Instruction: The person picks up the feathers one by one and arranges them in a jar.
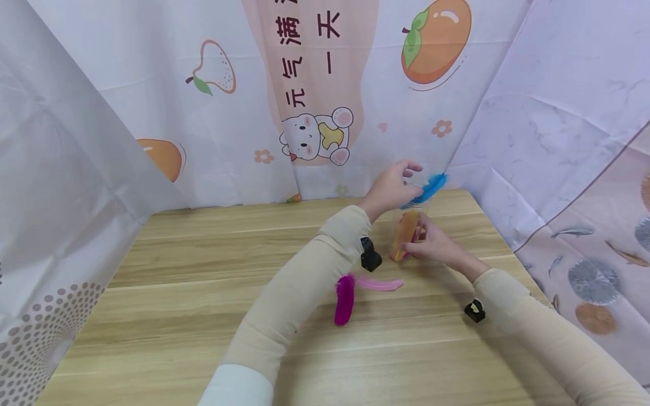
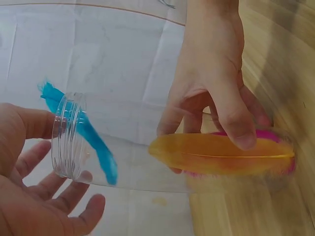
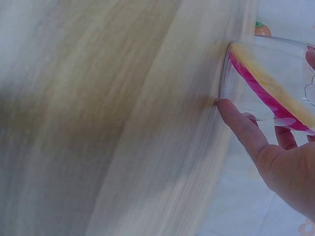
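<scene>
A clear jar [image 2: 133, 115] stands upright on the table, its threaded mouth uncapped. My right hand [image 1: 438, 243] grips its lower side, the thumb over an orange feather [image 2: 206, 153] that shows through the wall. Behind that one, a magenta feather [image 3: 263, 93] leans inside the jar too. A blue feather [image 2: 96, 140] slants through the mouth, one end inside and the other sticking out past the rim. Beside the mouth is my left hand [image 1: 392, 187], its fingers spread and loose around the rim, apparently not pinching the feather.
On the wooden table [image 1: 203, 282], a magenta feather [image 1: 345, 301] and a pale pink feather [image 1: 380, 284] lie near my left forearm. A printed curtain [image 1: 228, 129] hangs along the back edge, and more cloth hangs at both sides.
</scene>
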`<state>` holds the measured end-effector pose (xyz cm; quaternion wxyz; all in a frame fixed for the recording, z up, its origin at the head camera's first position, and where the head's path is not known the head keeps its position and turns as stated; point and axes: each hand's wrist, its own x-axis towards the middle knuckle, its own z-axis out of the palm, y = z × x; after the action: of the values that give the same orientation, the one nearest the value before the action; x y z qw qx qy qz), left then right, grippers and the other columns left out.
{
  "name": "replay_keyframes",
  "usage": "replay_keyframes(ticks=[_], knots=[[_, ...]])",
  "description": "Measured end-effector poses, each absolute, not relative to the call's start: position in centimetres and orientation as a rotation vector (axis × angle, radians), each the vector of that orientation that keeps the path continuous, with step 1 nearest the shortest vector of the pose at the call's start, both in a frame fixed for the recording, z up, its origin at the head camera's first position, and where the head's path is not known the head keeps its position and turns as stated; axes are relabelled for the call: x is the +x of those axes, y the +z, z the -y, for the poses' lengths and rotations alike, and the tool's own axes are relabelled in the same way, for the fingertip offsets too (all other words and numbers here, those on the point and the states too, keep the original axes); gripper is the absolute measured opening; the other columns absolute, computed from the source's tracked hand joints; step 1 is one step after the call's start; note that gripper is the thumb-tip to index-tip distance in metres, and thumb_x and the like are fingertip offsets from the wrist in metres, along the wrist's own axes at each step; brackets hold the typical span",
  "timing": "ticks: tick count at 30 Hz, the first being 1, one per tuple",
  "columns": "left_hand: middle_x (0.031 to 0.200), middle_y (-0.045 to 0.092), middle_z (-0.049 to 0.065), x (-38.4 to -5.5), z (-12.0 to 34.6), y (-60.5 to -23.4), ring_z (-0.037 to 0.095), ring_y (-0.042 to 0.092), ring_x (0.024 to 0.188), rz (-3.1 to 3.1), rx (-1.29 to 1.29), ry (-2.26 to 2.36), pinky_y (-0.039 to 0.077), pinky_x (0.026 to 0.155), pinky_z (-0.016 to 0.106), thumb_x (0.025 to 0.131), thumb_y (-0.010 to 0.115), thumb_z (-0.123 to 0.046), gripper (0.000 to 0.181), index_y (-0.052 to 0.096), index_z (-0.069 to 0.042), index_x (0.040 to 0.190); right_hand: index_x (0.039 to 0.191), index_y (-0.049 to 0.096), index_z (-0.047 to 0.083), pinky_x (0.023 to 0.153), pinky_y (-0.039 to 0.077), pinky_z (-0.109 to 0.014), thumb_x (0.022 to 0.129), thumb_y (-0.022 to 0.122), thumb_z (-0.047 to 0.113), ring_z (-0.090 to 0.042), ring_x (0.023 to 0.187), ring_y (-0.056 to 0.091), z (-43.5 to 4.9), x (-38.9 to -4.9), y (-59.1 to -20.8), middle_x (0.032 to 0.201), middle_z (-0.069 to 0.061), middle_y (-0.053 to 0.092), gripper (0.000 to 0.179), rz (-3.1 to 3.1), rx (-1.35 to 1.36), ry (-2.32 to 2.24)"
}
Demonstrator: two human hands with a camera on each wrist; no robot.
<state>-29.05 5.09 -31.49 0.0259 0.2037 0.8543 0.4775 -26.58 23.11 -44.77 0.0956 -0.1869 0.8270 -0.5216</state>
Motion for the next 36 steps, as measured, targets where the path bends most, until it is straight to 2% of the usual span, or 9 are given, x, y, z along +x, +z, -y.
replay_keyframes(ticks=[4, 8, 16, 26, 32, 36], knots=[[0.134, 0.061, -0.001, -29.1, -4.9, -31.6, 0.021, 0.061, 0.12, -2.584, 0.709, 1.499, 0.054, 0.095, 0.031, 0.097, 0.069, -0.018, 0.036, 0.062, -0.017, 0.132, 0.146, 0.033, 0.005, 0.067, 0.058, -0.032, 0.089, 0.077, 0.011, -0.028, 0.089, 0.06, -23.1, -26.5, -44.6, 0.107, -0.023, 0.055, 0.071, -2.456, -0.556, -1.537], [0.132, 0.063, 0.0, -29.2, -4.6, -31.5, 0.016, 0.058, 0.12, -2.582, 0.799, 1.491, 0.049, 0.097, 0.023, 0.097, 0.068, -0.017, 0.032, 0.063, -0.013, 0.129, 0.147, 0.033, 0.006, 0.067, 0.057, -0.032, 0.09, 0.077, 0.008, -0.027, 0.089, 0.061, -23.2, -26.6, -44.6, 0.106, -0.022, 0.056, 0.072, -2.43, -0.561, -1.555], [0.133, 0.062, 0.001, -29.2, -3.7, -31.5, 0.015, 0.055, 0.125, -2.582, 0.82, 1.482, 0.047, 0.099, 0.02, 0.1, 0.067, -0.023, 0.033, 0.061, -0.01, 0.13, 0.146, 0.035, 0.005, 0.071, 0.056, -0.03, 0.089, 0.077, 0.006, -0.03, 0.097, 0.059, -23.4, -26.7, -44.8, 0.122, -0.023, 0.05, 0.07, -2.444, -0.584, -1.571], [0.142, 0.055, 0.008, -28.8, 0.3, -31.2, 0.023, 0.056, 0.123, -2.587, 0.77, 1.367, 0.05, 0.099, 0.033, 0.104, 0.057, -0.042, 0.043, 0.058, -0.013, 0.135, 0.143, 0.036, 0.006, 0.072, 0.056, -0.03, 0.087, 0.078, 0.002, -0.032, 0.101, 0.06, -23.0, -26.9, -44.8, 0.125, -0.025, 0.052, 0.071, -2.46, -0.617, -1.583], [0.146, 0.053, 0.006, -28.4, 4.0, -31.8, 0.028, 0.054, 0.128, -2.653, 0.777, 1.185, 0.046, 0.105, 0.036, 0.1, 0.063, -0.041, 0.049, 0.054, -0.013, 0.139, 0.145, 0.036, 0.004, 0.074, 0.057, -0.03, 0.087, 0.078, 0.002, -0.037, 0.106, 0.061, -22.8, -26.7, -44.7, 0.131, -0.027, 0.05, 0.072, -2.451, -0.602, -1.59], [0.151, 0.048, 0.008, -27.8, 6.5, -32.2, 0.031, 0.05, 0.133, -2.638, 0.747, 1.113, 0.043, 0.11, 0.039, 0.098, 0.069, -0.037, 0.06, 0.048, -0.01, 0.147, 0.144, 0.036, 0.002, 0.074, 0.057, -0.03, 0.086, 0.077, 0.001, -0.039, 0.106, 0.061, -22.7, -26.6, -44.5, 0.13, -0.028, 0.051, 0.071, -2.444, -0.607, -1.593]])
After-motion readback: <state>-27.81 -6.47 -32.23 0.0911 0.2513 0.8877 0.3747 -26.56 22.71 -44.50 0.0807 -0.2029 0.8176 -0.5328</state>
